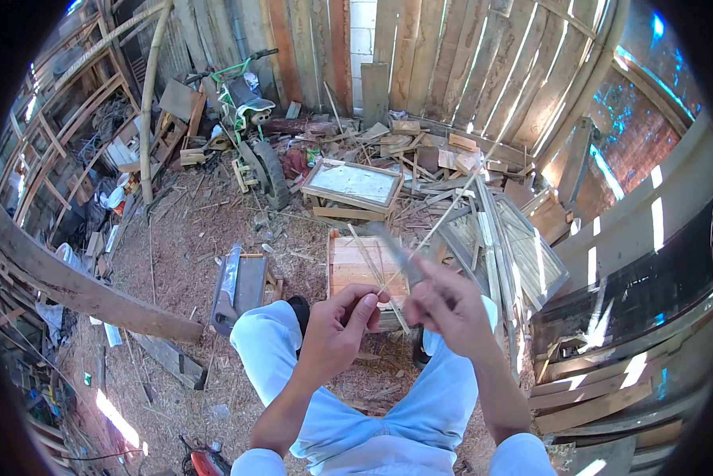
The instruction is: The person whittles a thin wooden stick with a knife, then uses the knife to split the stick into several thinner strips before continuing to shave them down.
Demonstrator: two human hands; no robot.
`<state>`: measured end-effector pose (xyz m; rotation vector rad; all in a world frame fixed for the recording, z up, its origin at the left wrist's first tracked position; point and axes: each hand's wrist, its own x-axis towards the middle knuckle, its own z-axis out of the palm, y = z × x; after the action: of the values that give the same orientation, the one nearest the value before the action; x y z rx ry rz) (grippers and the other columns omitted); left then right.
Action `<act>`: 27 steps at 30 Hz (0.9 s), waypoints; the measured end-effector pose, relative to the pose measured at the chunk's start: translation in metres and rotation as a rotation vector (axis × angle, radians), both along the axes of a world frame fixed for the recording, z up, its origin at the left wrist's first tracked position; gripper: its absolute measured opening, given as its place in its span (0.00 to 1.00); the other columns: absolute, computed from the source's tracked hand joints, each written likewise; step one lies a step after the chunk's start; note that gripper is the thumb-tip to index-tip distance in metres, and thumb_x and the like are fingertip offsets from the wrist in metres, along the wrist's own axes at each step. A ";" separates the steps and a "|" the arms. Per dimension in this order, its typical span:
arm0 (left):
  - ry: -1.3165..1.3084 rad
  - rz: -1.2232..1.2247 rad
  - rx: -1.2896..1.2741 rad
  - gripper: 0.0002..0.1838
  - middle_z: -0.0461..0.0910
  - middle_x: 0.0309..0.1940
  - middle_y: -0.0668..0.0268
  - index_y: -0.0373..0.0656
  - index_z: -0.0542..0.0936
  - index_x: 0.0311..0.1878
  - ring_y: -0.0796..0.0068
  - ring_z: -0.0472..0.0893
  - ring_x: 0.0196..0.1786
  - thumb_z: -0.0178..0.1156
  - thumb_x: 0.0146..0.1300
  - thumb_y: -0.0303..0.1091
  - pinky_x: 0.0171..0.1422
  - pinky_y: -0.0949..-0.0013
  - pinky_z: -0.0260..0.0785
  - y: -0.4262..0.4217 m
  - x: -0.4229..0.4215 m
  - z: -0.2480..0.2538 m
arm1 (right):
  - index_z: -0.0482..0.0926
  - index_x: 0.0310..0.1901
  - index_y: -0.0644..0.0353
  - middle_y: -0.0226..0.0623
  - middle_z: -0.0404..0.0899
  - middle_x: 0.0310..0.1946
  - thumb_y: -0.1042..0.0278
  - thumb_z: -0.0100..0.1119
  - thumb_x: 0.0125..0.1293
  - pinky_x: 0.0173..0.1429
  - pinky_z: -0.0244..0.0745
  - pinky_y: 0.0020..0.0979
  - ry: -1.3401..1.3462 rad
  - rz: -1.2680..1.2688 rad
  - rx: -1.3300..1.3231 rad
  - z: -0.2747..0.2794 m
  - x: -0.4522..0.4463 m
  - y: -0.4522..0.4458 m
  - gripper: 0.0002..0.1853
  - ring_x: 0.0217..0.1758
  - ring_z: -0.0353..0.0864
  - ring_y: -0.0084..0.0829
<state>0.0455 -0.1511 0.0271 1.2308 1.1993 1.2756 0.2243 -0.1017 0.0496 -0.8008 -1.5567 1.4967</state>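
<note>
My left hand (342, 317) is closed in front of my knees, its thumb and finger pinching a thin wooden strip (445, 220). That strip runs long and slanting toward the upper right. Another thin strip (362, 247) crosses it near my fingertips; whether I hold this one too, I cannot tell. My right hand (452, 311) is wrapped round the handle of a knife (398, 252), whose blade is smeared by motion and points up and left. Below the hands, between my knees, stands a low slatted wooden bench (356, 274), partly hidden.
Left of my knee, a handsaw (226, 297) lies on a grey-topped stool (249, 279). Ahead sits a framed wooden panel (352, 182) before heaped scrap wood (420, 151). A green dirt bike (249, 111) leans near the plank wall. Stacked boards (610, 408) line the right side.
</note>
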 end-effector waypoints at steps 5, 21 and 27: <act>0.022 -0.001 0.004 0.10 0.71 0.21 0.73 0.35 0.79 0.43 0.88 0.66 0.25 0.51 0.72 0.31 0.27 0.80 0.59 -0.003 -0.002 0.004 | 0.77 0.56 0.63 0.23 0.74 0.23 0.66 0.51 0.72 0.25 0.60 0.18 -0.111 0.202 -0.109 0.009 -0.003 0.008 0.15 0.25 0.67 0.12; 0.022 -0.094 -0.001 0.10 0.68 0.20 0.76 0.35 0.77 0.39 0.89 0.62 0.22 0.51 0.72 0.32 0.24 0.81 0.52 -0.010 -0.007 -0.007 | 0.80 0.46 0.64 0.24 0.71 0.22 0.68 0.52 0.71 0.19 0.54 0.16 -0.018 -0.003 -0.200 0.025 0.031 0.032 0.11 0.18 0.62 0.12; -0.070 -0.111 -0.134 0.10 0.70 0.22 0.75 0.35 0.78 0.39 0.88 0.65 0.27 0.51 0.72 0.31 0.28 0.80 0.57 -0.002 -0.003 0.001 | 0.75 0.57 0.65 0.26 0.71 0.21 0.68 0.52 0.70 0.17 0.51 0.16 -0.019 0.060 -0.178 0.013 0.019 0.021 0.17 0.16 0.60 0.11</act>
<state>0.0425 -0.1534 0.0277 1.1300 1.1312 1.1290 0.2436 -0.0804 0.0627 -0.8774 -1.4874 1.6943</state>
